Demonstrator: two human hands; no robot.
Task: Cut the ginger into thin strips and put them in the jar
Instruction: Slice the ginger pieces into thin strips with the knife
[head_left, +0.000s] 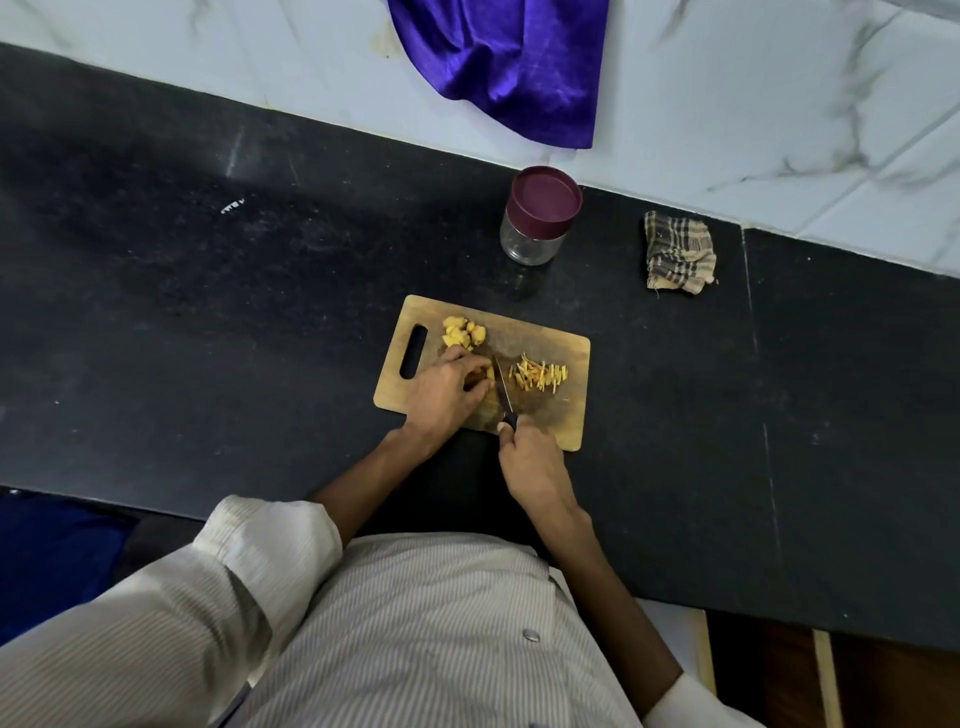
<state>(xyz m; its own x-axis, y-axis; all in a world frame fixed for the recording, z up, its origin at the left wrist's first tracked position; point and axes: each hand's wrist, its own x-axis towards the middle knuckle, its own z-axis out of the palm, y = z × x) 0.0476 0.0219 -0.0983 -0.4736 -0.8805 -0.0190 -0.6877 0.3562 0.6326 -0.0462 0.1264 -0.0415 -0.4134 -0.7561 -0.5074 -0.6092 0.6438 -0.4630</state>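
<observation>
Ginger (482, 378): on the board (566, 415), pinned under the left hand (447, 389) — fingers curled over it.
Knife (502, 387): touching the ginger's right side, blade pointing away from the person.
Right hand (530, 460): wrapped round the handle.
Strips (537, 375): piled right of the blade.
Jar (537, 218): lidded — behind the board on the table (208, 312).

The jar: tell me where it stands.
The jar stands lidded on the black counter, just beyond the cutting board, left of the checked cloth.
</observation>
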